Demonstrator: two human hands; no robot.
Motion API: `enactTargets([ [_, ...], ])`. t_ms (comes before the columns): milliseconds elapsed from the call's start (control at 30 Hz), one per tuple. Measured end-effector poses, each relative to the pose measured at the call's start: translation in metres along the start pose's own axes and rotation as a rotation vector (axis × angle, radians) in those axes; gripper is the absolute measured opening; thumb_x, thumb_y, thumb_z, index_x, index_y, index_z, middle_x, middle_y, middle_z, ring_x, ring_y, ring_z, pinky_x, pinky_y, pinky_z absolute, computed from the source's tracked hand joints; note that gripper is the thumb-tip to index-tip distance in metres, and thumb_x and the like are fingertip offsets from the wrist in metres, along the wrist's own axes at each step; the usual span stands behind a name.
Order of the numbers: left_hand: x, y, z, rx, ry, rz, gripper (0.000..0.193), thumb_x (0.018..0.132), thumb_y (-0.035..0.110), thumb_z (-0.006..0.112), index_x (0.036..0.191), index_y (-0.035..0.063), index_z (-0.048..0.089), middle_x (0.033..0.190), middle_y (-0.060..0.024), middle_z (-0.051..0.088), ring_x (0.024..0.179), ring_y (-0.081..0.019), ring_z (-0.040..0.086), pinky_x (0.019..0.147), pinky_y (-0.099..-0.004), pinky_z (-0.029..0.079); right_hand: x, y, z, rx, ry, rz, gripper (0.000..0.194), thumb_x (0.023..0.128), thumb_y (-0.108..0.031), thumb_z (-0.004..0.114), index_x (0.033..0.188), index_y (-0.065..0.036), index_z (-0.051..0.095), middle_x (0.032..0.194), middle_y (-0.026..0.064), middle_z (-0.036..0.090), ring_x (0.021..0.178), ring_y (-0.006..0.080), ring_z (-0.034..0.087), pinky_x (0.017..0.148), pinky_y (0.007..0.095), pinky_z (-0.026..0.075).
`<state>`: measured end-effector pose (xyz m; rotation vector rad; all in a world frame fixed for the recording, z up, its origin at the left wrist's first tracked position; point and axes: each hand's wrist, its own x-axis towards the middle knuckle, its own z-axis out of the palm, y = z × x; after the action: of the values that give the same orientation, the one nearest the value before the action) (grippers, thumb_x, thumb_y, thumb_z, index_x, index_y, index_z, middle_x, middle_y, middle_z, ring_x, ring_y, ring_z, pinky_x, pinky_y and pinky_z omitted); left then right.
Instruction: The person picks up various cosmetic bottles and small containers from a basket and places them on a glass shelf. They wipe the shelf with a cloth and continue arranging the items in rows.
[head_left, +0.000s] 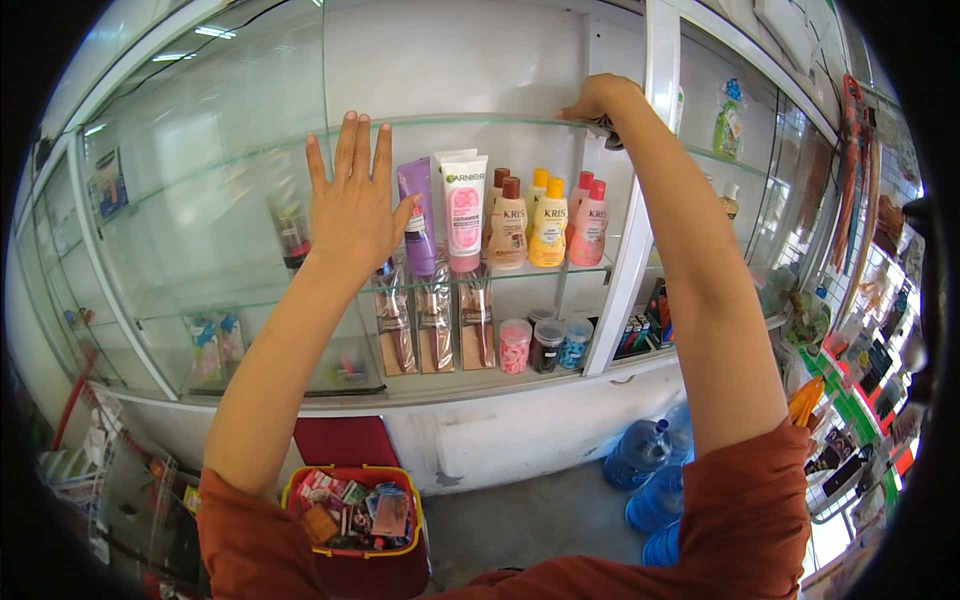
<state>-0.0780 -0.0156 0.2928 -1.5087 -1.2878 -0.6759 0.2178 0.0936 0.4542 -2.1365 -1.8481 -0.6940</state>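
Note:
My left hand (354, 206) is raised with its fingers spread, holding nothing, in front of the glass display cabinet at the edge of a sliding pane (240, 187). Whether the palm touches the glass, I cannot tell. At the right end of the upper glass shelf (480, 118), my right hand (606, 97) grips a dark grey cloth (613, 139), mostly hidden under the fingers. Below stand a purple tube (420, 225), a white and pink Garnier tube (465, 217) and brown (508, 232), yellow (549, 229) and pink (589, 232) Kris bottles, on the middle glass shelf (525, 274).
Packaged brushes (435, 330) and lidded jars (515, 349) line the cabinet's bottom. A red and yellow basket (416, 517) of small packages sits on a dark red chair (345, 442). Blue water jugs (637, 454) stand on the floor at right, beside a white upright frame (628, 262).

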Motion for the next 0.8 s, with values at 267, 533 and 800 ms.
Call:
enactTargets([
  [267,-0.003,-0.011,0.012,0.033,-0.047,-0.016,0.079,0.09,0.049,0.053,0.148,0.0016,0.029,0.157,-0.0103,0.025,0.147,-0.0322,0.01,0.112,-0.0667,0.006,0.01,-0.02,0.008,0.129,0.225,0.007,0.034,0.076,-0.008,0.062,0.109,-0.003,0.069,0.113,0.0172,0.067,0.106,0.0316,0.066,0.087,0.0399,0.054],
  [533,-0.004,-0.013,0.016,-0.045,-0.002,0.013,0.071,0.089,0.043,0.057,0.141,-0.0007,0.037,0.154,-0.0161,0.027,0.146,-0.0346,0.012,0.111,-0.0669,0.004,-0.025,-0.133,-0.031,0.289,0.189,-0.293,0.035,0.074,-0.014,0.063,0.108,-0.006,0.07,0.111,0.0168,0.068,0.104,0.0313,0.066,0.087,0.0381,0.054],
  [800,-0.024,-0.021,-0.008,-0.152,0.078,-0.018,0.048,0.084,0.025,0.063,0.123,0.001,0.047,0.146,-0.0218,0.038,0.143,-0.0376,0.022,0.112,-0.0637,0.01,-0.044,-0.207,-0.049,0.593,0.246,-0.703,0.044,0.072,-0.019,0.059,0.112,-0.004,0.069,0.102,0.0224,0.069,0.092,0.0334,0.067,0.081,0.038,0.054],
])
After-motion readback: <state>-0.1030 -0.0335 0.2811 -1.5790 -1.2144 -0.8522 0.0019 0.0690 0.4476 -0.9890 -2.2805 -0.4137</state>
